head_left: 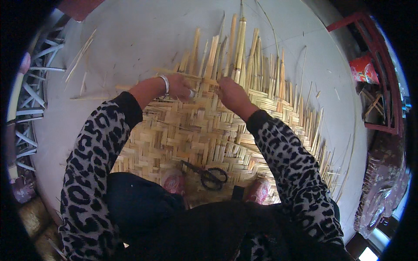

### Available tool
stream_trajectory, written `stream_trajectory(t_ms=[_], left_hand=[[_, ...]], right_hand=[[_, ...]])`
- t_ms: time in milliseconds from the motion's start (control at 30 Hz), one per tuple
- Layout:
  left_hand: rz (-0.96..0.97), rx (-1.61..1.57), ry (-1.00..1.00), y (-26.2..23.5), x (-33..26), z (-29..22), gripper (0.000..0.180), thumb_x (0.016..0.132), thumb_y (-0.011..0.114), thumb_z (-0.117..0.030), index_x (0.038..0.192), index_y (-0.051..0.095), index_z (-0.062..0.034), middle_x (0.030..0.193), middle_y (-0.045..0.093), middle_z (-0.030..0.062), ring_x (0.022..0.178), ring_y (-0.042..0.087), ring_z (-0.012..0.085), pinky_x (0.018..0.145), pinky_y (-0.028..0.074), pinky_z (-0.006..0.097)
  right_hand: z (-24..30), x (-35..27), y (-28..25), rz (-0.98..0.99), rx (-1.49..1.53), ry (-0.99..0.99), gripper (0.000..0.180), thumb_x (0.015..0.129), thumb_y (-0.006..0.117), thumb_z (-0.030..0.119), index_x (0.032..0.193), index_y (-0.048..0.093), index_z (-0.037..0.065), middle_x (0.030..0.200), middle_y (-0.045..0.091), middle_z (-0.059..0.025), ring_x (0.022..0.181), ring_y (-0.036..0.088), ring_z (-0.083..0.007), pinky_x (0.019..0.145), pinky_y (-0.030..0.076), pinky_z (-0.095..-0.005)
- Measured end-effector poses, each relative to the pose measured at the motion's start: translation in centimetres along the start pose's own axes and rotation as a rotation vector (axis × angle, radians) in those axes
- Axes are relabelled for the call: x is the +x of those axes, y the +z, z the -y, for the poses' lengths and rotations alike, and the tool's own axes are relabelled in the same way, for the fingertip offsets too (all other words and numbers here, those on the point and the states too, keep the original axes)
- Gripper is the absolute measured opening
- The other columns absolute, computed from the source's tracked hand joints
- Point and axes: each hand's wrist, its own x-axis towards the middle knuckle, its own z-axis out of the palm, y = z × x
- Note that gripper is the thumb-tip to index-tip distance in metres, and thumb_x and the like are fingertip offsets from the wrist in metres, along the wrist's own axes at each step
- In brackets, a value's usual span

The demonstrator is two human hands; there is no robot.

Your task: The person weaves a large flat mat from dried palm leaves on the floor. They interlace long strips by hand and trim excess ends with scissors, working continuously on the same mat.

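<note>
A half-woven mat [174, 139] of flat, pale yellow split-reed strips lies on the floor beneath me. At its far edge my left hand [177, 87], with a silver bangle and a pale band on one finger, is bent down against the strips with curled fingers; what they pinch is hidden. Just to its right, my right hand [234, 93] is closed on a reed strip [198, 78] that runs leftward across the upright ends. Loose strip ends [239, 48] fan out beyond both hands. Black-handled scissors [211, 177] rest on the mat close to my feet.
My pink shoes [174, 182] stand on the mat, with a small dark block [237, 192] between them. Loose strips [80, 56] lie on the grey floor at left. A pale metal rack [32, 95] lines the left side; a red wooden frame [387, 74] stands at right.
</note>
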Motion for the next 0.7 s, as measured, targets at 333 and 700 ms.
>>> stream_trajectory(t_ms=[333, 700], left_hand=[[-0.251, -0.212, 0.167, 0.1, 5.7, -1.7, 0.026, 0.096, 0.055, -0.023, 0.106, 0.067, -0.0020, 0.090, 0.071, 0.0053, 0.081, 0.067, 0.0144, 0.072, 0.056, 0.028], [-0.544, 0.210, 0.123, 0.3, 11.9, -1.0, 0.030, 0.093, 0.057, -0.023, 0.112, 0.064, -0.0018, 0.097, 0.069, 0.0179, 0.091, 0.067, 0.0291, 0.079, 0.053, 0.038]], right_hand=[[-1.5, 3.0, 0.6, -0.033, -0.042, 0.175, 0.022, 0.085, 0.063, 0.027, 0.091, 0.065, 0.007, 0.088, 0.063, -0.0180, 0.083, 0.063, -0.0387, 0.073, 0.052, -0.0475], [-2.0, 3.9, 0.7, -0.151, 0.140, 0.348, 0.021, 0.080, 0.061, 0.026, 0.082, 0.062, 0.005, 0.078, 0.065, -0.0195, 0.077, 0.063, -0.0397, 0.070, 0.050, -0.0472]])
